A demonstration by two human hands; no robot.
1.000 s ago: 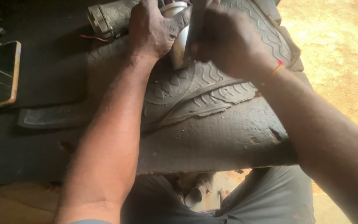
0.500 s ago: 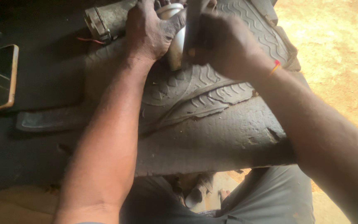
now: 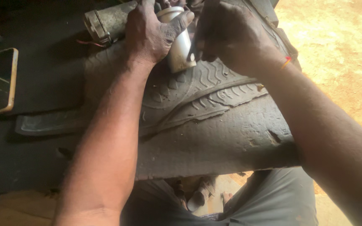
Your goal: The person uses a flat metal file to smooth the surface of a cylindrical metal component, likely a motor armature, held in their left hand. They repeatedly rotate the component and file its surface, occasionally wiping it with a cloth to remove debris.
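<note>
A white cylinder (image 3: 177, 39), likely light, stiff and slippery, is gripped mid-body by the left hand (image 3: 149, 35) above the tyre (image 3: 202, 104); the right hand (image 3: 231, 35) is closed on something unclear beside it.

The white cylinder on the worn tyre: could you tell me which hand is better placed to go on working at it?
Probably the right hand: it presses a thin tool against the white cylinder. The left hand is wrapped around it, steadying it on the tyre.
</note>
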